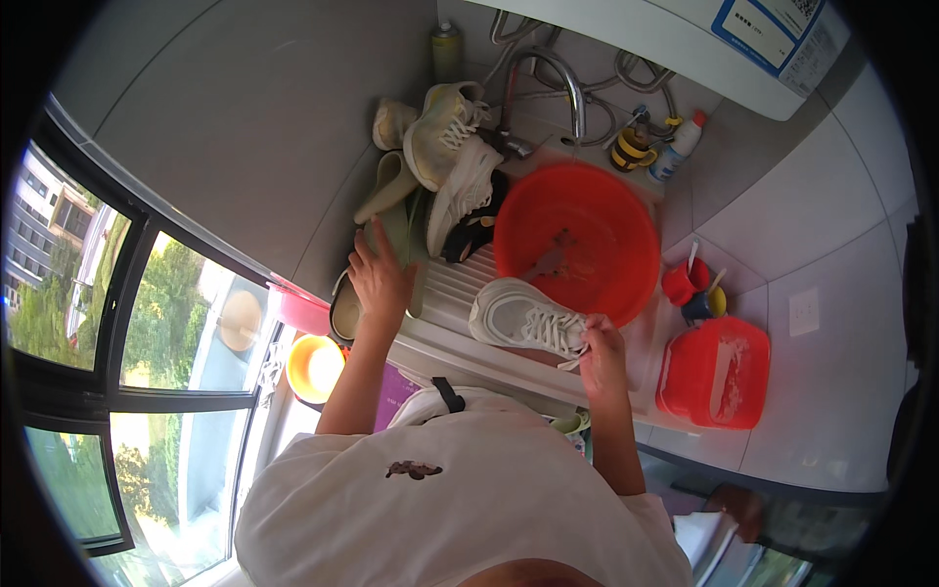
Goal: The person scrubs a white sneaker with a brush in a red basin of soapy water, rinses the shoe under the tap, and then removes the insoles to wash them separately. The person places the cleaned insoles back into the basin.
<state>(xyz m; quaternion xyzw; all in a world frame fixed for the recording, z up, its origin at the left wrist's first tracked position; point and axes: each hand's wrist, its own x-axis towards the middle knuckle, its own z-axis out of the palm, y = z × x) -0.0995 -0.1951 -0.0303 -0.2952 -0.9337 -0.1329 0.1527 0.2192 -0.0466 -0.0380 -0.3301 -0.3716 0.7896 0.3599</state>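
Observation:
My right hand (603, 345) grips a white lace-up sneaker (506, 312) by one end near its laces. The sneaker lies sideways over the ribbed washboard surface (440, 293) of the sink, against the near edge of a red plastic basin (623, 220). A little murky water and dark grit show in the basin. My left hand (381, 275) is spread, its fingers apart, over pale green footwear (396, 220); whether it touches is unclear. Beyond it are an olive slipper (391, 187), stained off-white sneakers (433, 150), a white sneaker (462, 194) and a black shoe (469, 235).
A chrome faucet (576, 103) arches behind the basin. Nearby stand a yellow-black mug (627, 152) and a red-capped white bottle (678, 150). A red cup (682, 282) and red plastic container (682, 381) sit right. An orange bucket (312, 367) is left, by the window.

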